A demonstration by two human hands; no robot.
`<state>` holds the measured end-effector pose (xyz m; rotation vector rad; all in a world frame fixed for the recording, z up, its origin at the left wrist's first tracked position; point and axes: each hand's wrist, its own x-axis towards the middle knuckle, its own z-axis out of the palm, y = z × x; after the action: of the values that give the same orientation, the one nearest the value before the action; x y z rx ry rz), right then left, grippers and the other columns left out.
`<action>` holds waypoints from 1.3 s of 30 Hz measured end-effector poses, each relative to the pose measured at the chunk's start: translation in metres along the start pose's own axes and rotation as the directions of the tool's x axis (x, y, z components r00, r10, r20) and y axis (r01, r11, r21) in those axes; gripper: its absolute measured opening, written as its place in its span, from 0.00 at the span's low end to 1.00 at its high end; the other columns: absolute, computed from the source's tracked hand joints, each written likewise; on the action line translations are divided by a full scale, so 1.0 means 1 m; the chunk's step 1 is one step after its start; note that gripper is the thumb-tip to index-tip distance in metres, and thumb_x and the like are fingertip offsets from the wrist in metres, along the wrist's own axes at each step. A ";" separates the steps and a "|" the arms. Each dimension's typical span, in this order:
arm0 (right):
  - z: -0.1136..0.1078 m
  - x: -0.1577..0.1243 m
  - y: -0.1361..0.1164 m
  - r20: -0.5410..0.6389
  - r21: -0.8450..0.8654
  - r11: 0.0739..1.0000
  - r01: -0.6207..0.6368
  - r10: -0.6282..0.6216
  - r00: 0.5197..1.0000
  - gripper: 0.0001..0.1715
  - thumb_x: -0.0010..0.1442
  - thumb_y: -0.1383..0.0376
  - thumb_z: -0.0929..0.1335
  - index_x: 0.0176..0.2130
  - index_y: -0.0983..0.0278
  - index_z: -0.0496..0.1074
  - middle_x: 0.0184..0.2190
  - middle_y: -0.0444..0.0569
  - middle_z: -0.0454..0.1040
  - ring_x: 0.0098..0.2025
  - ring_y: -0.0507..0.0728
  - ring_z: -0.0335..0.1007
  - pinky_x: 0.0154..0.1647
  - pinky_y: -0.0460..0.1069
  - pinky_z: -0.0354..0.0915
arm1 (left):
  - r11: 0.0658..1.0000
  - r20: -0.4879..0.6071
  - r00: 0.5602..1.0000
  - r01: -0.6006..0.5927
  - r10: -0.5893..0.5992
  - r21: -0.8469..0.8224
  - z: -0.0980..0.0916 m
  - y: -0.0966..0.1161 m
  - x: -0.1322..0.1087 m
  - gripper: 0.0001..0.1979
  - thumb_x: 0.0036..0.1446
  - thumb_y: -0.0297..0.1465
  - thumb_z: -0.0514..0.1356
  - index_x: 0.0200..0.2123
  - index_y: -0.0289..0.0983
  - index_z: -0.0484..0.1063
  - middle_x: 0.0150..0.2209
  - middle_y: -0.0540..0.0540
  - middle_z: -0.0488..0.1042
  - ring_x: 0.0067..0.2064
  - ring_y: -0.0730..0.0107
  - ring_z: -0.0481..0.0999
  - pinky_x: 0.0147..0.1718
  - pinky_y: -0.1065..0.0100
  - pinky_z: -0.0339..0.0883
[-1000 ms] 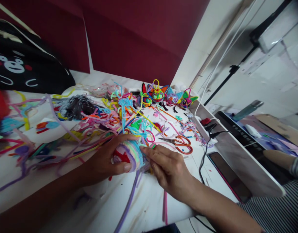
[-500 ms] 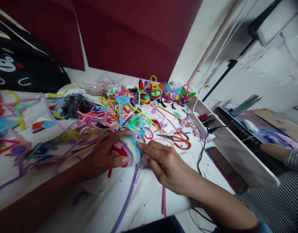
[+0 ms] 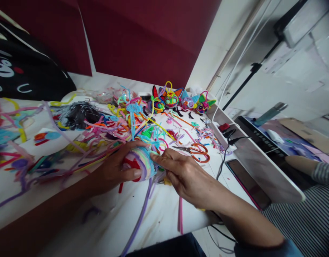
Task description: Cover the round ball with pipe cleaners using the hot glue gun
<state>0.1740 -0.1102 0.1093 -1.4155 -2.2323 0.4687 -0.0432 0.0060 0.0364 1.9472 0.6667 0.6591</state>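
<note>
My left hand (image 3: 117,166) is closed round a ball-like craft piece (image 3: 143,162) covered in bands of purple, cream, mint and light blue pipe cleaner, with a red patch on its left. The fingers lie over its top and the thumb presses its near side. Against its right edge, my right hand (image 3: 177,171) is closed, index finger and thumb pinching at the light blue pipe cleaner (image 3: 154,167); the fingertips partly hide the contact. Below the right fingers a small yellowish-brown object (image 3: 166,181) shows, mostly covered. Orange-handled scissors (image 3: 195,152) lie just beyond that hand.
Loose pipe cleaners (image 3: 108,125) spread across the white table (image 3: 110,221). Several finished colourful figures (image 3: 172,100) stand at the back. A phone (image 3: 248,184) and black cables (image 3: 223,164) lie right. A black bag (image 3: 27,67) is back left; a person's striped sleeve (image 3: 325,175) is far right.
My right fingers have shifted slightly along the piece's right edge, and the yellowish-brown object below them now shows more. My left hand keeps its hold.
</note>
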 end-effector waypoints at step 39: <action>0.013 0.008 -0.003 -0.210 0.110 0.993 -0.043 0.066 0.976 0.19 0.62 0.75 0.67 0.52 0.73 0.78 0.30 0.49 0.77 0.27 0.51 0.69 0.31 0.45 0.64 | 0.998 -0.030 1.000 -0.002 0.000 -0.064 0.001 0.000 0.002 0.30 0.53 0.41 0.62 0.58 0.43 0.66 0.53 0.46 0.71 0.47 0.58 0.74 0.46 0.62 0.68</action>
<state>0.1618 -0.1046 0.1015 -1.4051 -1.9749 0.4247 -0.0410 0.0068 0.0365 1.8818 0.6552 0.7030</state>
